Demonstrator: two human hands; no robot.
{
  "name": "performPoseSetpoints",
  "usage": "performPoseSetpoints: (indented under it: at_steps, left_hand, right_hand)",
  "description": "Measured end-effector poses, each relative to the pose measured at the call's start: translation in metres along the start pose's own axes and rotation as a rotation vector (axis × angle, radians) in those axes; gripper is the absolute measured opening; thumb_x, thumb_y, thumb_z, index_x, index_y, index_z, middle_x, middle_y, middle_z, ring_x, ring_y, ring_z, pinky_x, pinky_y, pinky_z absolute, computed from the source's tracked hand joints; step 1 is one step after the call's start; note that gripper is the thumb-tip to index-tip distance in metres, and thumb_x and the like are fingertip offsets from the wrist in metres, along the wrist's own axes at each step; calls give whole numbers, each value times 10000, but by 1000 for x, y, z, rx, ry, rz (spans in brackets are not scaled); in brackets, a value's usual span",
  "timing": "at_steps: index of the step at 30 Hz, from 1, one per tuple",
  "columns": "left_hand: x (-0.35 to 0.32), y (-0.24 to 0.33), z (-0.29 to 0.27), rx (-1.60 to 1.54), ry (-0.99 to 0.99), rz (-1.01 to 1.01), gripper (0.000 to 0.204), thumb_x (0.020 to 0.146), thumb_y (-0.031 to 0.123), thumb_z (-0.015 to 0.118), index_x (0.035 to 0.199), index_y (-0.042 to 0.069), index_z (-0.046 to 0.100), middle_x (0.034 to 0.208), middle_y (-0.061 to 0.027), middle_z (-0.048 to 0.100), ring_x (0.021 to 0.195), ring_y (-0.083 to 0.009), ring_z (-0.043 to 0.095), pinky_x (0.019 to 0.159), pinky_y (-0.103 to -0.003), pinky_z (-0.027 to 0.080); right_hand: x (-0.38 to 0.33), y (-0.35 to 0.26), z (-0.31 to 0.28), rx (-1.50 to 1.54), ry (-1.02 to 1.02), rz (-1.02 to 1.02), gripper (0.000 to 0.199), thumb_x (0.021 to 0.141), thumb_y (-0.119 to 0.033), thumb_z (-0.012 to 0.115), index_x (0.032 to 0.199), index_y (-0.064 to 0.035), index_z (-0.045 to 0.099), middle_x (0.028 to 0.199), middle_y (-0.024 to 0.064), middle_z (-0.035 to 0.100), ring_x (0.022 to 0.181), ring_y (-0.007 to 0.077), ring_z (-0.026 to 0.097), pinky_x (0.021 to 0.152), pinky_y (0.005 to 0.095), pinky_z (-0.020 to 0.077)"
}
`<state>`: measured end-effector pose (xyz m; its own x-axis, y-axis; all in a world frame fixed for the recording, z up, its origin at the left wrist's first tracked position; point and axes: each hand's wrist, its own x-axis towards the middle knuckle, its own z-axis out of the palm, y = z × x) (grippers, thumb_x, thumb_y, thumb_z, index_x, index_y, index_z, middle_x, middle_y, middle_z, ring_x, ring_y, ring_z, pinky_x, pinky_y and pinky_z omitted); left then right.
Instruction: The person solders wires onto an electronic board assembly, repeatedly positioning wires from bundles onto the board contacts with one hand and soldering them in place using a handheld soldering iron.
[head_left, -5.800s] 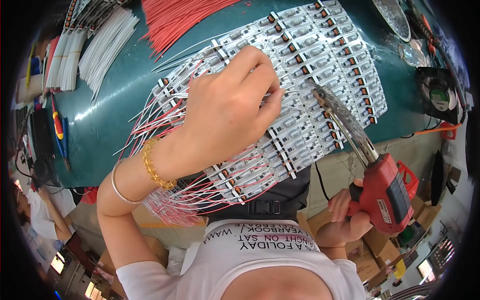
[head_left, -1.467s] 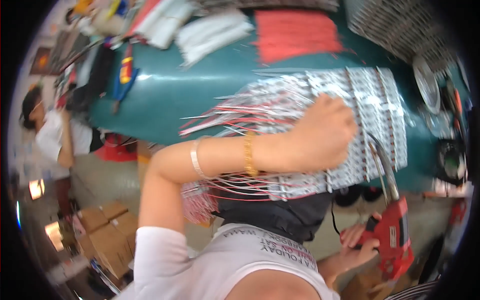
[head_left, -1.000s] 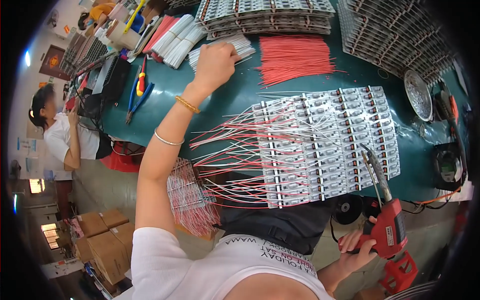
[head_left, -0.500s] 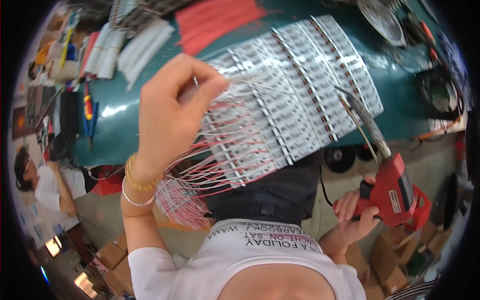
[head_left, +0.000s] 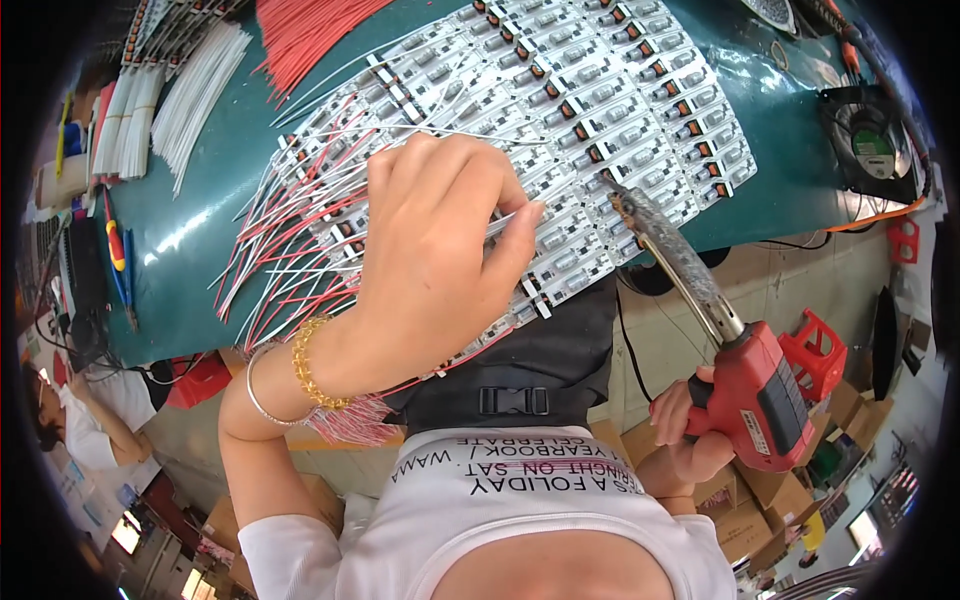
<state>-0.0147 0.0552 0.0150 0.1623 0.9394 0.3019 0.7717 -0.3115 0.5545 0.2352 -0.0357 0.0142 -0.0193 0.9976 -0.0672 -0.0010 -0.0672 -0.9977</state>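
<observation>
My left hand (head_left: 440,250) is closed in a pinch over a panel of small white circuit boards (head_left: 640,90), a white wire (head_left: 503,222) between thumb and forefinger. Red and white wires (head_left: 290,235) fan out from the panel's left part, passing partly under this hand. In my right hand (head_left: 690,430) is a red soldering gun (head_left: 760,400), gripped by its handle. Its long metal barrel points up and left, with the tip at the middle of the panel, right of my left fingertips. Whether the tip touches a board I cannot tell.
Bundles of red wires (head_left: 310,35) and white wires (head_left: 200,95) lie at the back left of the green table (head_left: 190,280). A screwdriver (head_left: 115,245) and blue-handled tool (head_left: 128,270) lie at left. A black fan-like unit (head_left: 870,145) stands right. Another person (head_left: 105,410) sits at far left.
My left hand has moved right and down over the panel. The soldering gun has shifted slightly left, its tip now over the boards' middle. The view has shifted too.
</observation>
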Motion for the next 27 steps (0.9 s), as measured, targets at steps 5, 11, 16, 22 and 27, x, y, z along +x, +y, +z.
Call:
performPoseSetpoints:
  at_steps: [5,11,16,22,27]
  left_hand:
    - [3,0,-1,-22,6,26,146,727,14,681,773,64,551,847,-54,585,804,-223,503,748,-338,328]
    - [0,-1,2,1,-1,18,149,722,9,681,774,63,552,850,-55,586,799,-224,501,737,-337,329]
    - [3,-1,-1,-5,-2,25,153,720,6,680,775,62,549,851,-57,586,797,-226,501,733,-337,328]
    - [4,1,2,11,2,30,157,720,3,680,775,63,546,850,-59,584,801,-227,504,740,-339,330]
    - [2,-2,2,-35,88,65,124,723,-14,686,760,40,580,831,-68,606,767,-215,526,728,-327,349]
  right_hand:
    - [-1,-9,0,-35,15,41,771,826,-632,525,1161,55,423,482,-21,434,394,111,426,439,249,389]
    - [-7,-2,-7,-141,-13,35,729,821,-585,578,1143,52,431,502,-2,453,399,120,433,440,266,388]
    - [-11,6,-27,-217,-73,-112,752,821,-588,579,1175,59,430,492,-2,446,396,114,423,439,260,383]
    - [-5,-3,-7,-49,2,5,785,829,-611,546,1208,65,417,471,-9,431,389,106,409,433,253,372]
    - [-6,-2,-8,1,28,32,833,817,-648,526,1231,63,397,467,-14,430,384,104,413,428,241,370]
